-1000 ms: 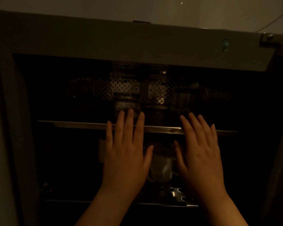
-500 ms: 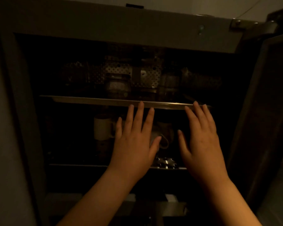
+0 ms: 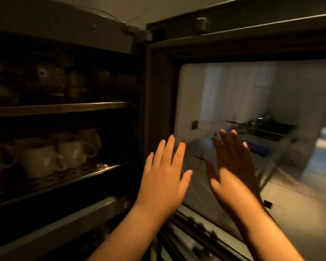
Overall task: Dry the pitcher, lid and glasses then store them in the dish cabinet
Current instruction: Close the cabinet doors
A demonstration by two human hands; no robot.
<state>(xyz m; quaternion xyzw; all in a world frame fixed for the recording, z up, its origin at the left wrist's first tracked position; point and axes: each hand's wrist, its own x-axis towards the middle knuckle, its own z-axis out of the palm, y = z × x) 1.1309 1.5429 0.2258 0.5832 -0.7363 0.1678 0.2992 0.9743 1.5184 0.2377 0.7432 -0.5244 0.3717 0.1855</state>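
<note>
The dish cabinet (image 3: 64, 110) stands open on the left, dark inside. Its glass door (image 3: 252, 102) is swung out to the right. My left hand (image 3: 164, 178) is raised flat with fingers spread, in front of the door's inner frame. My right hand (image 3: 231, 170) is also flat and empty, against or just before the door's glass. The upper shelf (image 3: 60, 108) holds dark, dim glassware that I cannot make out. I cannot pick out the pitcher or the lid.
White mugs (image 3: 45, 155) sit in a row on the perforated lower shelf (image 3: 68, 178). Through the door's glass I see a steel counter with a sink (image 3: 271, 129), blurred. Below the door are dark rails (image 3: 192, 234).
My view has swung right from the cabinet's inside to its open door. Both hands, still flat and empty, have moved off the shelves to the right, towards the door.
</note>
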